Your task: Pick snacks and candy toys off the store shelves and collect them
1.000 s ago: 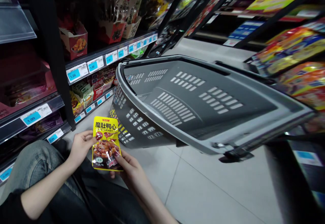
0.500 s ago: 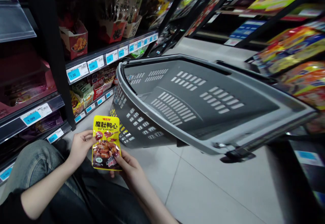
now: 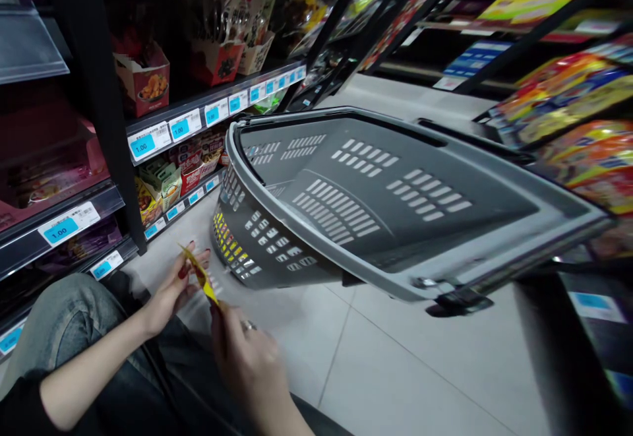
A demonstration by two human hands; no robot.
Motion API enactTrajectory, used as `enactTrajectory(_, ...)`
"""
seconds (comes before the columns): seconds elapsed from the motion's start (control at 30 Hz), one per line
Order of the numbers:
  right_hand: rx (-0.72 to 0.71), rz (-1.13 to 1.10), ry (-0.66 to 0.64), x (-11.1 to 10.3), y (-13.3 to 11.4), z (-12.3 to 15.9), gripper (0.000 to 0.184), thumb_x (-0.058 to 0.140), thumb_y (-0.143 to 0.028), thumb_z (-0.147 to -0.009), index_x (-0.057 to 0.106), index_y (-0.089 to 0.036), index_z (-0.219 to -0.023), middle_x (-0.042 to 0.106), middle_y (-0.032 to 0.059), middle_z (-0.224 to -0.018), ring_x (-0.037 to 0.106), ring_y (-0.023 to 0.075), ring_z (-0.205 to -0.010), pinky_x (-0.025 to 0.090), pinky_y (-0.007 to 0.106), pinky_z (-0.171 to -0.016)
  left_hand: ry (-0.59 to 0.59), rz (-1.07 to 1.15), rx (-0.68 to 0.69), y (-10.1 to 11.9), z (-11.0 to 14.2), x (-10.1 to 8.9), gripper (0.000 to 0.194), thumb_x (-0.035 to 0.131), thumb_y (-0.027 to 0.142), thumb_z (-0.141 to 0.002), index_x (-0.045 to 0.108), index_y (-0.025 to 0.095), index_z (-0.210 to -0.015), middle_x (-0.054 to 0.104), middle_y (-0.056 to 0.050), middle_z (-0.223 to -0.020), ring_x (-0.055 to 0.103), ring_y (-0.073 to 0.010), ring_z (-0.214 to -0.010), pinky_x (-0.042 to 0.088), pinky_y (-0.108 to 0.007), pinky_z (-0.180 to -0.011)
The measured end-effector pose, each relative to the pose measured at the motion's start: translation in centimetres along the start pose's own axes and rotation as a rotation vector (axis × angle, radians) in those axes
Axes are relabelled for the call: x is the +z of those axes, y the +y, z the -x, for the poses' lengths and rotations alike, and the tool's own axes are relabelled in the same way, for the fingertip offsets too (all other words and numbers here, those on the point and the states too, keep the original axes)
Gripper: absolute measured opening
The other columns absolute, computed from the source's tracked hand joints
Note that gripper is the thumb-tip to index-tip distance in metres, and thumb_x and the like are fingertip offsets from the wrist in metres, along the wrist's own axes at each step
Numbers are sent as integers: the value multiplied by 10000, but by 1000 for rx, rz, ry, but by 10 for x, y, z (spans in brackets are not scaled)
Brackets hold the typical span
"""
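Note:
The small yellow duck-heart snack packet [image 3: 208,289] is turned nearly edge-on, so its printed front is hidden. My right hand [image 3: 250,350], with a ring on one finger, is closed on its near end and slightly blurred. At the far end, the thumb and fingers of my left hand [image 3: 171,294] lie on either side of the packet, the fingertips showing beyond it. Just past my hands a grey shopping basket [image 3: 306,225] stands tilted on the floor, with yellow showing through its side slots.
On the left, shelves carry boxed snacks [image 3: 148,83] and blue-and-white price tags [image 3: 143,144]. Colourful snack bags [image 3: 568,93] hang or lie along the right side, blurred. Pale floor tiles [image 3: 376,357] lie below the basket. My bent knee [image 3: 74,311] is at lower left.
The packet has turned from front-facing to edge-on. My right hand has rotated with it, now showing its back, and my left fingers have spread and shifted slightly right.

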State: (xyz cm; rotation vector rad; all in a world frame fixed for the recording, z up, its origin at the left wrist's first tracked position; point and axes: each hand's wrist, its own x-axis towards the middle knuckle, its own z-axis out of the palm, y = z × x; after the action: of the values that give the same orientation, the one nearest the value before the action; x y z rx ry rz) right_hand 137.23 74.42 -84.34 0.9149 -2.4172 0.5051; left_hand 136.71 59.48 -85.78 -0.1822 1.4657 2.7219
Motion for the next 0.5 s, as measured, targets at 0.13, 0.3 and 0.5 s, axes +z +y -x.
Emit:
enactTrajectory(0.13, -236, 245, 5, -3, -23, 4, 196, 497, -202, -865, 628, -70, -929, 622, 82, -687, 572, 179, -607, 408, 324, -582, -202, 219, -86, -2, 11, 5, 920, 612, 709, -567, 385, 270, -1343, 441, -94, -1397, 416, -321, -1256, 358, -444, -1007)
enactTrajectory(0.3, -311, 290, 68, -5, -41, 7, 364, 571, -414, -819, 664, -106, -988, 674, 114, -904, 607, 260, -801, 451, 422, -747, -261, 412, -230, 18, 12, 12, 779, 504, 623, -680, 422, 186, -1320, 588, -145, -1222, 531, -370, -1120, 400, -551, -924)
enactTrajectory(0.5, -381, 293, 93, -2, -43, 9, 303, 660, -339, -756, 685, -137, -980, 681, 93, -961, 608, 254, -794, 490, 430, -742, -304, 553, -325, 29, 9, 13, 746, 399, 669, -706, 549, 129, -1199, 658, -157, -1026, 610, -320, -917, 406, -564, -886)
